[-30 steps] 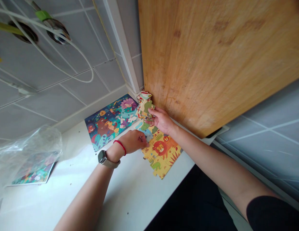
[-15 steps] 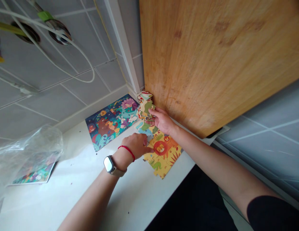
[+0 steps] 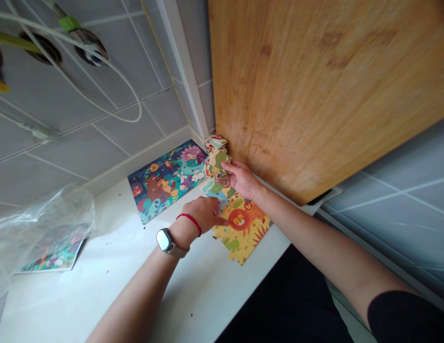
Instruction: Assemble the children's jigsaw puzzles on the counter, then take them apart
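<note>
My right hand (image 3: 243, 181) is at the heap of loose puzzle pieces (image 3: 215, 143) in the counter's corner. Its thumb and fingers pinch a green and beige puzzle piece (image 3: 219, 158) at the heap's near side. Below it lies a partly joined jigsaw puzzle (image 3: 243, 243) with a lion on yellow ground and a jagged left edge. My left hand (image 3: 198, 213), with a watch and red cord at the wrist, rests at the puzzle's left edge. Its thumb is stretched over the puzzle, apart from the bent fingers; some fingertips are hidden.
A dark blue animal picture board (image 3: 164, 183) lies against the tiled wall. Clear plastic wrap (image 3: 64, 209) covers part of another picture sheet (image 3: 55, 250) at left. A large wooden board (image 3: 307, 95) leans at right. A white cable (image 3: 136, 102) hangs above the white counter (image 3: 125, 271).
Almost nothing differs. Both hands keep their places, and the whole view has shifted very slightly.
</note>
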### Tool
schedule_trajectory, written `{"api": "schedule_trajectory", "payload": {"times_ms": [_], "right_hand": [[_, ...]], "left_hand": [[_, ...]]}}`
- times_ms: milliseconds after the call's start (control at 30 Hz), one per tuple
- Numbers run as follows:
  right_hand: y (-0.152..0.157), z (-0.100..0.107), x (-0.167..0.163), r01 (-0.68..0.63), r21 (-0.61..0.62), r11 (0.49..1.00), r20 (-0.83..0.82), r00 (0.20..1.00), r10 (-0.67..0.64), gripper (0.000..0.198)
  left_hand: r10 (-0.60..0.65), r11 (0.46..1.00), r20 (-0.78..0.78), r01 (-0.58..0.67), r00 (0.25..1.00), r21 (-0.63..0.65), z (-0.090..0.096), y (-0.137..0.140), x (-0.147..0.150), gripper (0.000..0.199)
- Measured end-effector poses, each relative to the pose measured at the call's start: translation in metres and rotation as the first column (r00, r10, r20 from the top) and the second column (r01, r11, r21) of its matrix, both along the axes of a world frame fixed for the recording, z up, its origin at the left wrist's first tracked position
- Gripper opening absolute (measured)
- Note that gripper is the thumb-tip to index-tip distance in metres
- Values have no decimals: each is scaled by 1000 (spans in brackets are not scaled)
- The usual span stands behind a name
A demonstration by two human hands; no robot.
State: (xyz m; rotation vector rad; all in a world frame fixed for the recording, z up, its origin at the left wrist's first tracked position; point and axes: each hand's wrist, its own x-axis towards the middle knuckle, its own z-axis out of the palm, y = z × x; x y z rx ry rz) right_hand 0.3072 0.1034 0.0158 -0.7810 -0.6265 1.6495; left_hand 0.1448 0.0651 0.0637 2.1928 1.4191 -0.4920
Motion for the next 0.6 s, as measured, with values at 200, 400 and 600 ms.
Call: {"api": "schedule_trajectory", "payload": {"times_ms": [200,400,600], "right_hand": [[1,0,1,-9,-10,1000,-6,1000,9,18],[-1,-1,1,-83,3,997,16,996,83,24],[-4,-2,0,-182,10,983,72,981,181,29]], "left_hand": [[17,1000,165,-18,986,3,-9,19,-17,27],[356,891,648,-454,674,-17,5,52,-52,40],[636,768,701,-355,323,-533,13,55,-53,67]]}}
